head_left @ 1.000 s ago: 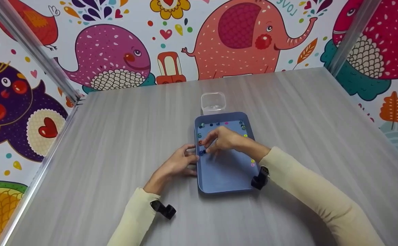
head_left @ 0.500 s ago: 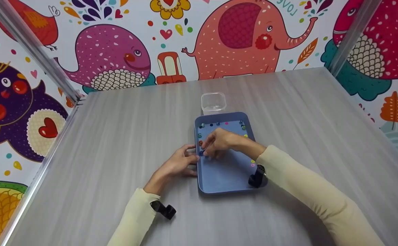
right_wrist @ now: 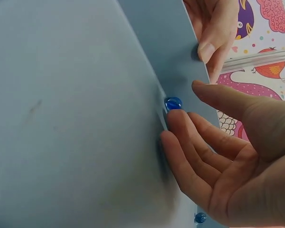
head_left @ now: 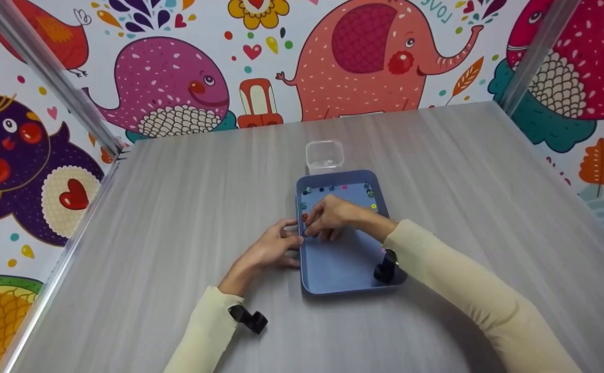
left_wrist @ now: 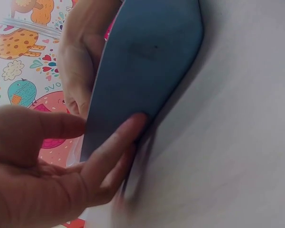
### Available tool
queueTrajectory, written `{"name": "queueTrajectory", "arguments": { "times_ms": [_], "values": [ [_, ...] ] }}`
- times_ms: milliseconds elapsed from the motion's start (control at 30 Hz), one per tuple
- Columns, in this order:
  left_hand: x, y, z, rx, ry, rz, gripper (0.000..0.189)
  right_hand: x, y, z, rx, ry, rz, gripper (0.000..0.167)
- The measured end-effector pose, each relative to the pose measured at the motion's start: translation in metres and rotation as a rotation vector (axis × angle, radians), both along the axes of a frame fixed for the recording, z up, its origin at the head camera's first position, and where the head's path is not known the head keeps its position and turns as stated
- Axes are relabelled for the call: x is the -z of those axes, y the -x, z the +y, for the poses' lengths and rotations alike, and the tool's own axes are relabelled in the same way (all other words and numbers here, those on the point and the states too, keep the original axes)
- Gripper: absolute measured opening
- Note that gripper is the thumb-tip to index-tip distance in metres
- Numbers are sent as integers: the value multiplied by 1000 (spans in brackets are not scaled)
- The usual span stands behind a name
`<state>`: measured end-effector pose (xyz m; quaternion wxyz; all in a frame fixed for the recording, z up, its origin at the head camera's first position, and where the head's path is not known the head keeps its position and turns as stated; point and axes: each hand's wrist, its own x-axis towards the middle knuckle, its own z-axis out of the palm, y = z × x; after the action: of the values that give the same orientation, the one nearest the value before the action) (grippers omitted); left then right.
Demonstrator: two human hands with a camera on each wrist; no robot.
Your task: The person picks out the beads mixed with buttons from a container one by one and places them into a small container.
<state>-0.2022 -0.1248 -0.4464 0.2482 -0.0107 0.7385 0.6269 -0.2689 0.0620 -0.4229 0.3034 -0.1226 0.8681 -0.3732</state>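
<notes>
My right hand point(head_left: 335, 213) reaches down inside a blue rectangular tray point(head_left: 340, 267), by its left wall. In the right wrist view, a fingertip touches a shiny blue marble point(right_wrist: 173, 103) lying against that wall, while the thumb stands apart from it. Another small blue marble point(right_wrist: 200, 217) shows below the hand. My left hand point(head_left: 269, 245) holds the tray's left side from outside, its thumb at the rim and its fingers point(left_wrist: 111, 147) on the outer wall close to the table. A red marble point(head_left: 305, 217) and a green one point(head_left: 303, 205) lie further up the same wall.
Several more marbles and small beads line the tray's far and right edges, including a yellow bead point(head_left: 374, 206) and a pink one point(head_left: 344, 187). Beyond the tray stands a clear plastic box point(head_left: 324, 154) on the grey table point(head_left: 219, 171). Patterned walls enclose the table.
My right hand has shifted slightly left and down, its fingers now covering the blue marbles by the left wall. The left hand and tray stay in place.
</notes>
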Motion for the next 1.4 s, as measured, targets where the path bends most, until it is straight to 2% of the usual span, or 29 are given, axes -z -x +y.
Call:
{"name": "queueTrajectory", "arguments": {
  "times_ms": [567, 800, 967, 1400],
  "values": [
    [1, -1, -3, 0, -10, -14, 57, 7, 0, -6, -12, 14, 65, 10],
    [3, 0, -2, 12, -7, 3, 54, 9, -2, -7, 16, -28, 92, 8],
    [2, -1, -2, 16, 0, 10, 54, 9, -3, -8, 7, -34, 108, 7],
    [1, -1, 0, -13, 0, 1, 55, 2, 0, -3, 8, 3, 64, 9]
  ]
}}
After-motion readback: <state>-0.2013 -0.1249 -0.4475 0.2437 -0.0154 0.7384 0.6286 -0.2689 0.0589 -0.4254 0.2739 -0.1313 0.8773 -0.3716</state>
